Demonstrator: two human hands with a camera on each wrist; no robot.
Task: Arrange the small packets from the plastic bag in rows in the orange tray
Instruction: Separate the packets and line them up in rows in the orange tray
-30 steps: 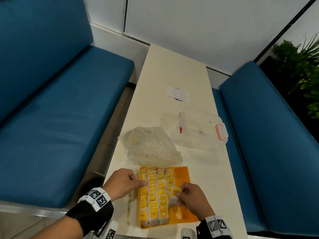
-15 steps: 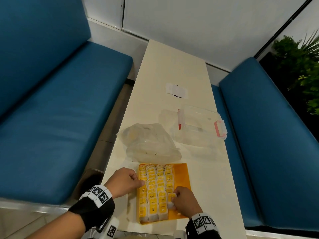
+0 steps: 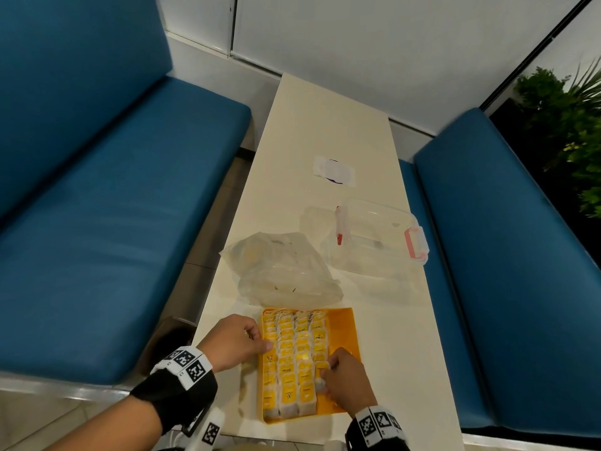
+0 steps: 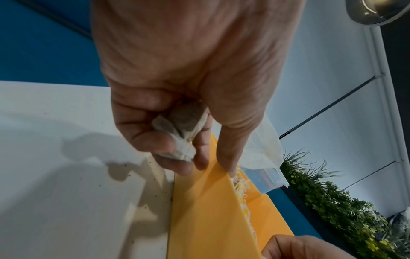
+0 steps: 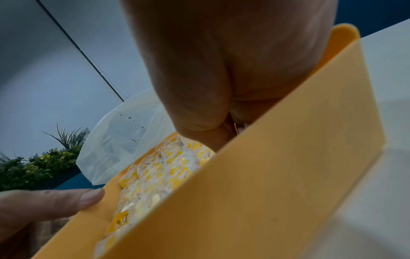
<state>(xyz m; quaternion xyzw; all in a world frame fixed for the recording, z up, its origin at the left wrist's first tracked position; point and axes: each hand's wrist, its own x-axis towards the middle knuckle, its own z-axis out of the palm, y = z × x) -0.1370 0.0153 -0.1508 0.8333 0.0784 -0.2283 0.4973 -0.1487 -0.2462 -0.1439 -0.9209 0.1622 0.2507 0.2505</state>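
Observation:
The orange tray (image 3: pixel 343 333) lies at the table's near end with several rows of yellow-tagged small packets (image 3: pixel 294 353) in it. My left hand (image 3: pixel 260 340) rests at the tray's left rim (image 4: pixel 210 219). Its fingers (image 4: pixel 142 140) curl round one greyish packet (image 4: pixel 182 129), and the thumb touches the rim. My right hand (image 3: pixel 327 374) is low inside the tray at the rightmost row, pinching a packet (image 3: pixel 321 366) down among the others. The tray wall (image 5: pixel 266 175) hides its fingertips in the right wrist view. The crumpled clear plastic bag (image 3: pixel 283 271) lies just beyond the tray.
A clear lidded container (image 3: pixel 374 242) with pink clasps sits right of the bag. A white sticker (image 3: pixel 335 170) lies farther up the narrow table. Blue benches (image 3: pixel 97 206) flank both sides, and a plant (image 3: pixel 572 125) stands at the far right.
My right hand has lowered its packet from above the rightmost row down into the tray, nearer me. The left hand has stayed at the tray's left rim.

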